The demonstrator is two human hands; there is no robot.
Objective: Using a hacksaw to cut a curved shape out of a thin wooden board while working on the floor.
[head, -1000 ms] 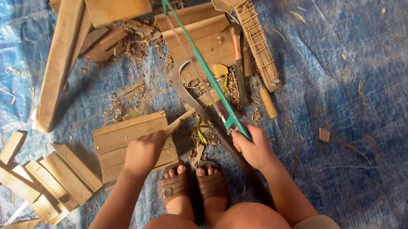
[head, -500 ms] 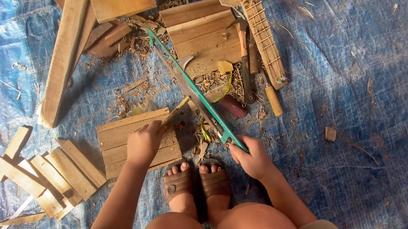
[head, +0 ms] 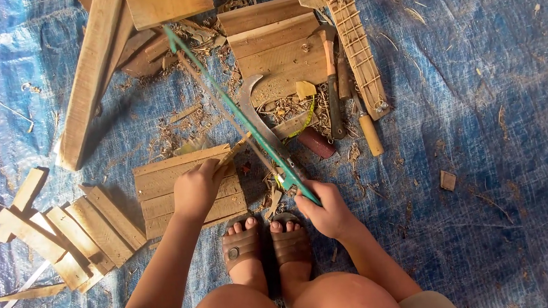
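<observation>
At the far left a fan of short wooden slats (head: 67, 233) lies on the blue tarp (head: 494, 177), with a long plank (head: 92, 76) slanting up above it. Next comes a stack of flat boards (head: 179, 183), where the left hand (head: 194, 190) presses down, fingers closed on a thin wooden strip (head: 232, 153) that juts off the stack's upper right corner. A green-framed hacksaw (head: 239, 114) crosses that strip on a diagonal, its far end reaching up to a square board (head: 167, 4) at the top. The right hand (head: 326, 209) is wrapped tight around the saw's handle, just above two sandalled feet (head: 267, 244). Under the frame lies a curved sickle blade (head: 251, 107), amid shavings. Further right are wide planks (head: 276, 41), a hammer (head: 332, 79), a wooden-handled chisel (head: 369, 131) and a ladder-like fretted neck (head: 360, 48). Compared with half a second ago, the saw has slid back toward the person, and the left hand is in the same place on the boards.
</observation>
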